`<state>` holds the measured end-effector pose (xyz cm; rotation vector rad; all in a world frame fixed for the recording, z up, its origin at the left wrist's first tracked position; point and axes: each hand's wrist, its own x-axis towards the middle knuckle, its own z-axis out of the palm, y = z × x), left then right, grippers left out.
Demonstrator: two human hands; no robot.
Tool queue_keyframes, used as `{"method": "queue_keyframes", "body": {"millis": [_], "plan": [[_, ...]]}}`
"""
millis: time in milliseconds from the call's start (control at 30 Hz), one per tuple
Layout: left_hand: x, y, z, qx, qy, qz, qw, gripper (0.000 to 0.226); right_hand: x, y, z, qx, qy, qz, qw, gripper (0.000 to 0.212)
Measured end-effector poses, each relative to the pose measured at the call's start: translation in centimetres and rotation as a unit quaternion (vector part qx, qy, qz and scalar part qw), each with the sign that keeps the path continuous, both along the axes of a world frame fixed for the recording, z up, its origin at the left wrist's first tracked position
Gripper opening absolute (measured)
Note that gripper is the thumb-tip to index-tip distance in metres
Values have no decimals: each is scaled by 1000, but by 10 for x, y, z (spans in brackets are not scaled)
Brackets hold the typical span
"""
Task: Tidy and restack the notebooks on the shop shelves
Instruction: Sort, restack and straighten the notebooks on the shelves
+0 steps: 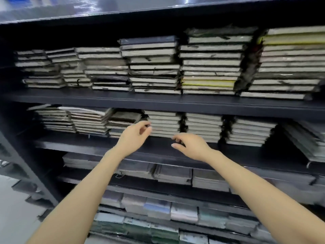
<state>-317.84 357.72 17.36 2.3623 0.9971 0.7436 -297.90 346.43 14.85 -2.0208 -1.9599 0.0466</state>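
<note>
Notebooks (164,125) sit stacked at frame centre on a dark shelf (79,144). Left grip (136,133) curls at the stack's left edge, hold unclear; right grip (190,145) is loosely spread, empty, just below. Squaring it likely needs even pressure from both sides.

Left forearm (91,184) and right forearm (246,180): bare, reaching up and forward from the lower corners, converging toward mid-frame. Left hand (135,135): the higher one, fingers curled, thumb and forefinger tips nearly meeting in a ring; blurred, so a pinch cannot be confirmed. Right hand (192,147): lower, back upward, fingers loosely curled forward, thumb out beneath them, holding nothing. Hands apart, not touching.
</note>
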Motion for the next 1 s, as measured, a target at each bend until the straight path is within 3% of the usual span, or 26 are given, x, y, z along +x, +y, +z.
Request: {"method": "queue_keyframes", "body": {"millis": [200,467,767,1000], "plan": [[62,-29,54,75,-93,-94,988,30,32,-60,55,117,0,-119,986,35],[165,-87,126,138,-199,-170,955,31,115,-146,121,260,-33,-213,941,32],[267,-129,150,180,-286,-88,937,42,217,-194,147,350,-60,-243,903,28],[306,-137,161,136,-327,-47,934,68,260,-178,174,423,26,-248,871,56]]}}
